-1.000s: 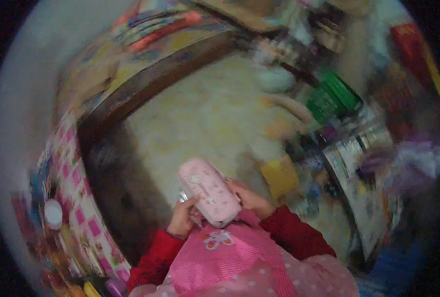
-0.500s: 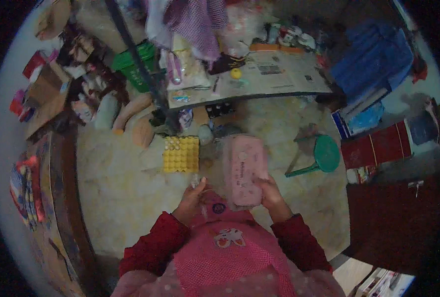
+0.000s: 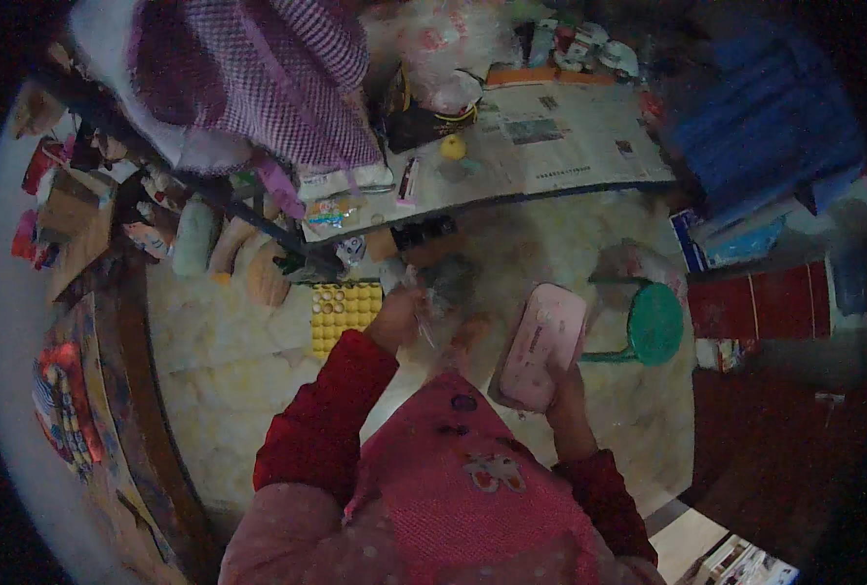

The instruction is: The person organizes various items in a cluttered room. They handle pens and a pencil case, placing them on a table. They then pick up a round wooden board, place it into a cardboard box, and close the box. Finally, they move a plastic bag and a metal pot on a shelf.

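Note:
My right hand (image 3: 567,395) grips the lower right edge of a pink rounded box (image 3: 540,348), which tilts up to the right above the floor. My left hand (image 3: 401,317) is stretched forward, just right of a yellow egg tray (image 3: 346,319). Its fingers are blurred and look closed around something pale and thin that I cannot make out. The tray lies on the floor with several eggs in its far left cells. Some of the tray's near right corner is close behind my left wrist.
A green stool (image 3: 656,323) stands at the right. Ahead is a low table (image 3: 589,161) covered with newspaper, bearing a yellow fruit (image 3: 452,146). Purple checked cloth (image 3: 287,88) hangs at the upper left over a dark pole. A pumpkin (image 3: 269,275) and gourds lie left of the tray.
My left hand has moved forward and slightly right, past the tray's edge. My right hand has carried the pink box to the right and tilted it. The view has shifted somewhat.

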A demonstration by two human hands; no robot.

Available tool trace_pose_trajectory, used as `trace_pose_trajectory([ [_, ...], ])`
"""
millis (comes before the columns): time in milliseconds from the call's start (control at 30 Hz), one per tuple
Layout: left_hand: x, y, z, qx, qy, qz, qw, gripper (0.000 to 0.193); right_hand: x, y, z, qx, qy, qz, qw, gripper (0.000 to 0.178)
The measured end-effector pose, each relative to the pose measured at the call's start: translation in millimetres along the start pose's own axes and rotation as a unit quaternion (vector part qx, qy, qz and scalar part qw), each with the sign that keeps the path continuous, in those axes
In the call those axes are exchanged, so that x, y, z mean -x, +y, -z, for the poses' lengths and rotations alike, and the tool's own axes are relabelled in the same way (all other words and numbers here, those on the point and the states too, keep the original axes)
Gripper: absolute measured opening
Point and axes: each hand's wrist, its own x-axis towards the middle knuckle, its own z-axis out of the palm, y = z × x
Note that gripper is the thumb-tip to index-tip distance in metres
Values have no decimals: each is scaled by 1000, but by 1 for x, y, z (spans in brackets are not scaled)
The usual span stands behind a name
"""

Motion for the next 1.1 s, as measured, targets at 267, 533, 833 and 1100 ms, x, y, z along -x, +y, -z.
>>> trace_pose_trajectory([
  [267, -206, -69, 100, -434, 168, 90, 880, 44, -78, -30, -6, 85, 41, -127, 987, 52],
  [533, -335, -103, 165, -586, 208, 27, 783, 51, -116, -42, 35, 102, 119, -126, 979, 53],
  [833, -366, -77, 118, -550, 234, 30, 801, 37, -156, -42, 28, 198, 143, -152, 958, 61],
  [1100, -276, -103, 115, -256, 330, 4, 909, 34, -261, -64, -55, -7, 51, -169, 984, 58],
])
